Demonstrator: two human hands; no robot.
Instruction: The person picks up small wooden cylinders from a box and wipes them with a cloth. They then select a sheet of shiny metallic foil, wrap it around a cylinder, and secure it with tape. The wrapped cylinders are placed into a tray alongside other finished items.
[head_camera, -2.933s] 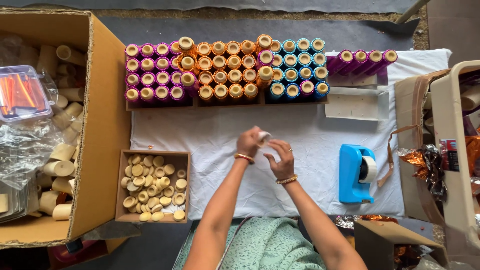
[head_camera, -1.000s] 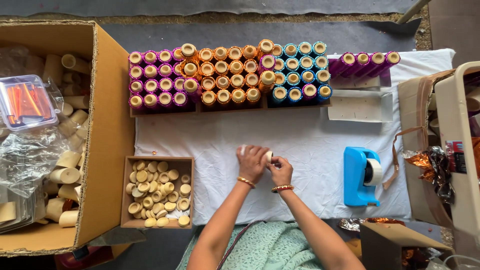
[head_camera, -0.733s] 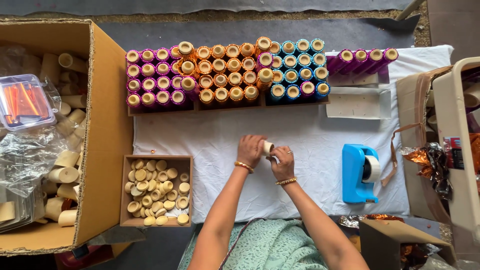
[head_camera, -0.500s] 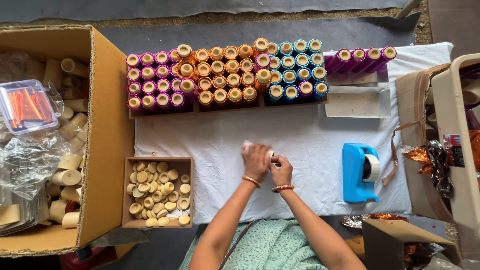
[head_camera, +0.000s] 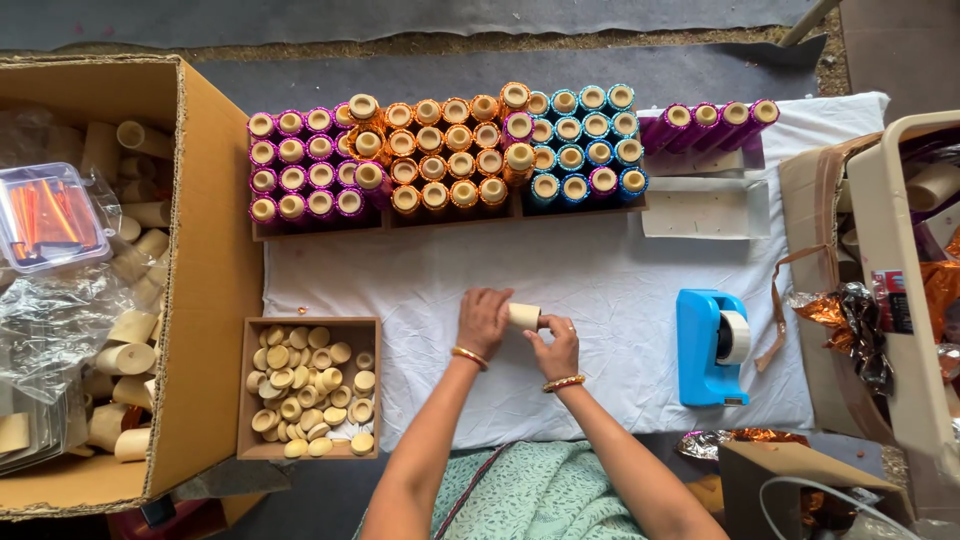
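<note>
Both of my hands meet over the white cloth (head_camera: 600, 280) and hold a short plain cardboard tube (head_camera: 523, 316) lying sideways. My left hand (head_camera: 484, 320) grips its left end and my right hand (head_camera: 558, 345) grips its right end. Each wrist wears a gold bangle. Just left of my left hand stands a small wooden box (head_camera: 255, 400) full of several short cream tube pieces (head_camera: 305, 385).
Rows of foil-wrapped tubes in magenta (head_camera: 300, 180), orange (head_camera: 445, 155), blue (head_camera: 585, 140) and purple (head_camera: 705, 120) line the far side. A blue tape dispenser (head_camera: 705, 350) sits to the right. A large cardboard box (head_camera: 200, 300) with plain tubes stands at left, foil scraps (head_camera: 845, 310) at right.
My hands have stayed together over the cloth, turning the tube between them; it now lies sideways with its side showing. Nothing else has moved.
</note>
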